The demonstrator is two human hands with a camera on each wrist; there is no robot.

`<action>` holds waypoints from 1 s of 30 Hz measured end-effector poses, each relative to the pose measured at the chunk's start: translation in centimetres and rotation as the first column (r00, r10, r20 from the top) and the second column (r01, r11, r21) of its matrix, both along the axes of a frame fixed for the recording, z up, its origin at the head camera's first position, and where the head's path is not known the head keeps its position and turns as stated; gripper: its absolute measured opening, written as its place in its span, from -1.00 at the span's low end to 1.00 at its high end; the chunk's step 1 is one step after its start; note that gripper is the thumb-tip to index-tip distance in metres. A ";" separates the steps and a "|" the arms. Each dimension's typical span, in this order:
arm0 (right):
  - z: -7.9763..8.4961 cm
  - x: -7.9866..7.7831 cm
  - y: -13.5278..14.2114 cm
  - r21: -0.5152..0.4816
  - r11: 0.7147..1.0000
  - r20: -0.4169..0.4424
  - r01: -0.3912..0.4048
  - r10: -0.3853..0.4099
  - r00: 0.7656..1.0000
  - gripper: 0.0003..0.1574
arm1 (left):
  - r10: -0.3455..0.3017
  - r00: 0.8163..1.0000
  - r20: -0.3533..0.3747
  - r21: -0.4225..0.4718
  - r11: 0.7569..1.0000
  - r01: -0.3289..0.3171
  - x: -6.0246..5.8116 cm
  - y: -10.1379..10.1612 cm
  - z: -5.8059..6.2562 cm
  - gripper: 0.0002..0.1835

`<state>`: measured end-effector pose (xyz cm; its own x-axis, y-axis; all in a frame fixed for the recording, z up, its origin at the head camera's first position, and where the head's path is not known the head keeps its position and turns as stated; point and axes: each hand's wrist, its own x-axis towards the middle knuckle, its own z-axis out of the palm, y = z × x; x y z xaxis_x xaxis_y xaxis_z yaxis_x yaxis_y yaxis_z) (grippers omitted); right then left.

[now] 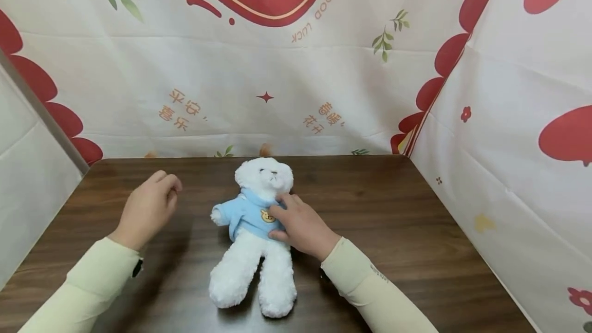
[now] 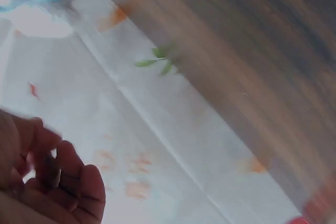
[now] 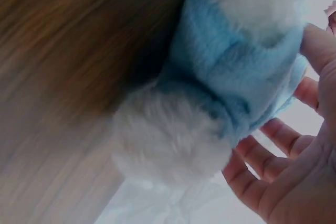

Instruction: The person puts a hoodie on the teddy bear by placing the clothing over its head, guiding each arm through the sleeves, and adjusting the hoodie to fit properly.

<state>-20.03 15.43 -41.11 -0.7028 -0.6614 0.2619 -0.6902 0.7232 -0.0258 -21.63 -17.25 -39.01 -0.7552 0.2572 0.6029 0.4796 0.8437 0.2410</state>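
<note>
A white plush teddy bear point(image 1: 277, 276) in a light blue shirt point(image 1: 252, 215) with a small yellow animal face on its chest lies face up on the wooden table. Against the shirt, on the side of the chest, rests my right hand point(image 1: 302, 225), which hides one of the bear's arms in the head view. Up close in the right wrist view, spread fingers point(image 3: 262, 163) touch the blue cloth beside a fluffy white paw point(image 3: 168, 135). My left hand point(image 1: 148, 207) hovers left of the bear, apart from it, fingers loosely bent around nothing.
The dark brown table point(image 1: 393, 230) ends at a white printed cloth point(image 1: 268, 76) with red shapes, leaves and lettering, hanging behind it. Similar cloth walls point(image 1: 518, 168) stand along the right and left sides.
</note>
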 end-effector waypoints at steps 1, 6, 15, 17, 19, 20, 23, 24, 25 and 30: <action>0.1 0.0 0.0 0.002 1.000 -0.003 0.001 -0.001 1.000 -0.50 | -0.046 0.999 0.004 -0.024 0.999 0.046 0.3 0.2 0.1 -0.84; 0.2 0.0 -0.1 0.000 1.000 -0.011 0.014 -0.014 1.000 -0.48 | -0.237 0.971 0.020 -0.145 0.960 0.237 1.7 2.8 -1.1 -0.82; 0.2 0.0 -0.8 0.003 1.000 -0.029 -0.011 0.011 1.000 -0.50 | -0.248 0.961 -0.118 -0.171 0.959 0.227 2.4 4.7 -3.1 -0.76; 0.1 0.0 -0.9 0.013 1.000 -0.034 -0.008 0.008 0.999 -0.51 | -0.250 0.958 -0.144 -0.172 0.959 0.224 2.5 5.0 -3.0 -0.75; 0.1 0.0 -1.0 0.018 1.000 -0.036 -0.004 0.005 0.999 -0.52 | -0.245 0.958 -0.150 -0.187 0.958 0.216 2.5 5.2 -3.1 -0.73; 0.1 0.0 -1.1 0.019 1.000 -0.037 -0.004 0.005 0.999 -0.52 | -0.240 0.959 -0.147 -0.195 0.958 0.210 2.5 5.4 -3.2 -0.73; 0.2 0.1 -1.3 0.024 1.000 -0.038 -0.005 0.005 0.999 -0.53 | -0.216 0.966 -0.145 -0.230 0.957 0.180 2.5 5.7 -3.3 -0.74; 0.2 0.2 -1.4 0.025 1.000 -0.039 -0.005 0.006 0.999 -0.53 | -0.210 0.966 -0.149 -0.240 0.956 0.170 2.4 5.8 -3.5 -0.76; 0.2 0.2 -1.4 0.026 1.000 -0.041 -0.005 0.006 0.999 -0.53 | -0.207 0.965 -0.159 -0.246 0.955 0.164 2.4 5.8 -3.5 -0.79; 0.2 0.3 -1.4 0.019 1.000 -0.048 0.002 -0.001 0.999 -0.55 | -0.221 0.948 -0.227 -0.222 0.960 0.171 1.7 5.2 -3.5 -0.93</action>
